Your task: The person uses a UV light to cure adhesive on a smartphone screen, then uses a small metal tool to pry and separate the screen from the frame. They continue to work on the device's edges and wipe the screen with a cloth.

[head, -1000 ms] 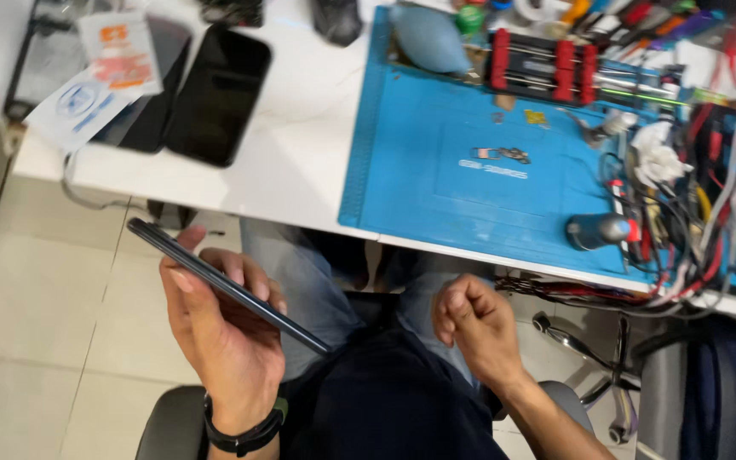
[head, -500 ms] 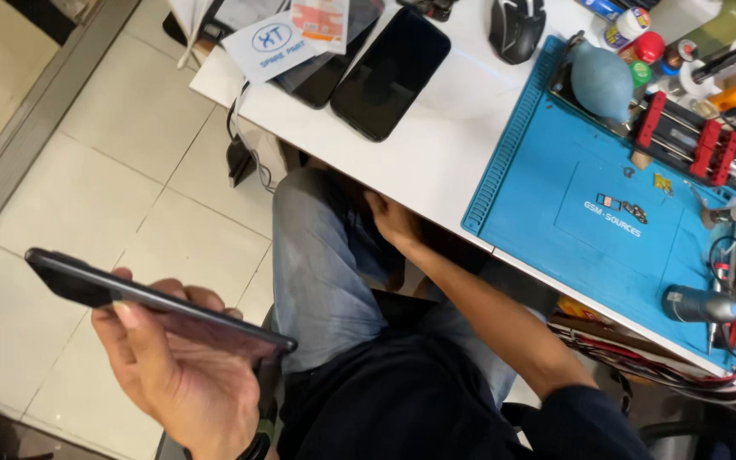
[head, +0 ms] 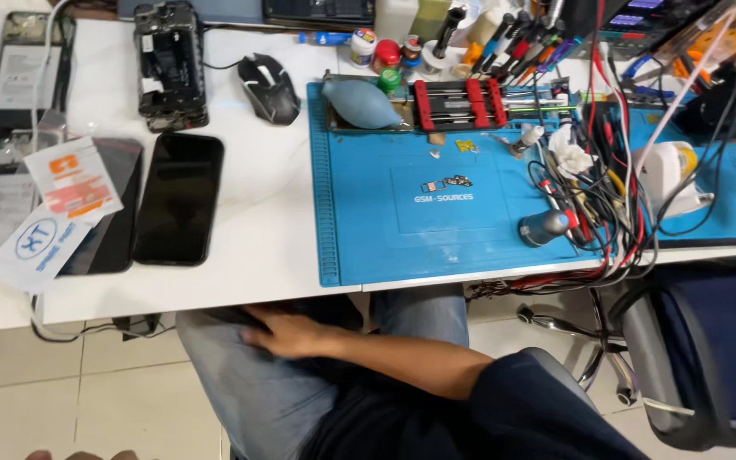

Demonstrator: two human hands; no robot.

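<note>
head's swung back up over the table (head: 249, 255) since half a second ago, and the dark phone that sat in the left hand then has dropped out of view; only a sliver of knuckles shows at the bottom edge, around 7 o'clock, left hand (head: 78, 456), so i cannot tell if it's wide, narrow or gripping anything. right hand (head: 287, 332) is flat on the jeans-clad thigh just under the table lip, fingers loosely spread toward 9 o'clock, palm down, holding nothing. looks like a resting or bracing spot to me.

nearest thing on the table is the black phone (head: 179, 198), screen up, lying flat at about 11 o'clock from that hand. its long axis runs 12 to 6, leaning a touch toward 1 o'clock at the top. just beside it, toward 9 o'clock, a second dark phone (head: 111, 230) lies half under printed paper packets (head: 74, 183).

further back at 12 o'clock, an opened phone (head: 170, 64) with its insides showing, and a black mouse (head: 270, 88) beside it. blue mat (head: 436, 204) covers the right half, kept as the work patch by the look of it: grey air blower (head: 361, 102), red-ended tool rack (head: 460, 104), and a tangle of cables (head: 606, 204) at 3 o'clock.
</note>
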